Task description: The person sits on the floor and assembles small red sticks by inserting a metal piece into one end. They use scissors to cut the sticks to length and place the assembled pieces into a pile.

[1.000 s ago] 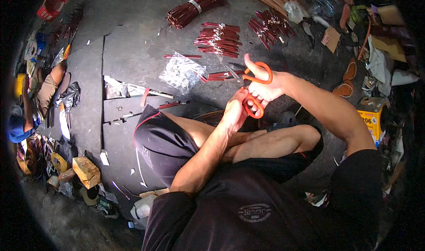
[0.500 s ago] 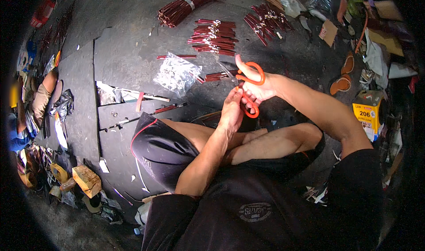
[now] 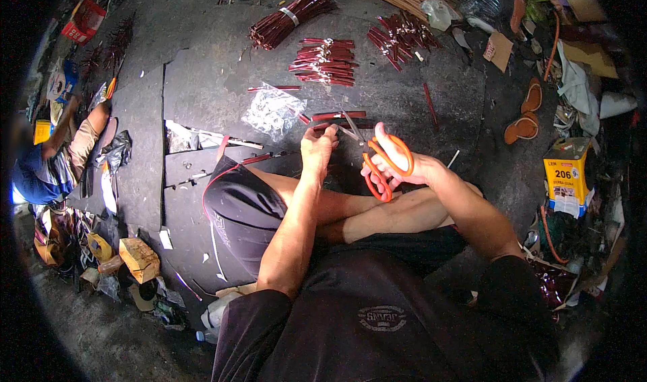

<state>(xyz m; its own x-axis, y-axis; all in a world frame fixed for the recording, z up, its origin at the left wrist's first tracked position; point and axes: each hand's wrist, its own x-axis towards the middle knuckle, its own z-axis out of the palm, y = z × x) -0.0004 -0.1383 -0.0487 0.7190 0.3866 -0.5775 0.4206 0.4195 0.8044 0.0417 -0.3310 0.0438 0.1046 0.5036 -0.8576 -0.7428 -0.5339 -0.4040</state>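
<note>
My right hand is wrapped round the orange handles of a pair of scissors, thumb on one loop. The scissor blades stand apart and point up and left, toward my left hand. Its fingers are bent and pinched at the near end of a dark red strip; the fingertips are partly hidden. Another dark red strip lies just beyond. A clear plastic bag with small pale pieces lies left of these strips. Farther off is a neat stack of short dark red strips with shiny pieces on them.
A tied bundle of long red strips and a loose pile lie farther back. Right are brown sandal soles and a yellow box. A gap opens in the floor sheet. Another person sits at far left.
My left hand has moved left, away from the scissors, down to the strips. The right hand has turned and lowered slightly with the scissors. The view has shifted a little.
</note>
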